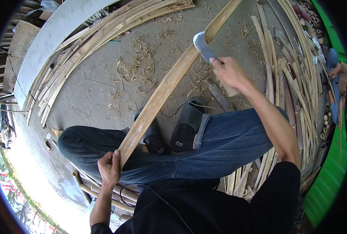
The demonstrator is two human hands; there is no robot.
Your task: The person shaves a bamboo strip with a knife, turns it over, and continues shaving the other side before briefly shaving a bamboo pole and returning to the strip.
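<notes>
A long split bamboo strip runs diagonally from my lap up to the top right, its pale inner side facing up. My left hand grips its near end above my thigh. In my right hand is a curved knife, held by its light handle. The hooked blade lies against the strip's upper part, and its tip overlaps the strip. Whether the edge is cutting in cannot be made out.
Curly shavings lie on the grey floor between bamboo bundles at left and right. Another tool lies beyond my shoes. Another person is at the far right.
</notes>
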